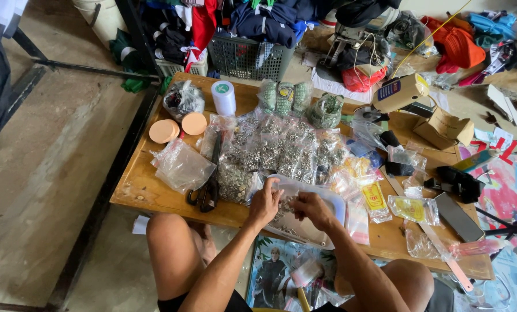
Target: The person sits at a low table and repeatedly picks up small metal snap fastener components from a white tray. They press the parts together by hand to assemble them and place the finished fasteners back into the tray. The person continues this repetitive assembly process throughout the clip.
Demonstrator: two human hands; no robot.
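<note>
Picking with pinched fingertips, the left hand [265, 203] and right hand [311, 209] each hold small metal pieces [284, 207] over the white tray [333, 203], which keeps them from scattering on the wooden table [140, 188].

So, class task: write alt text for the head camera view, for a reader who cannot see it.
A seated person's left hand and right hand pick through small metal fasteners in a shallow white tray on a low wooden table, beside bags of fasteners and black scissors.
</note>
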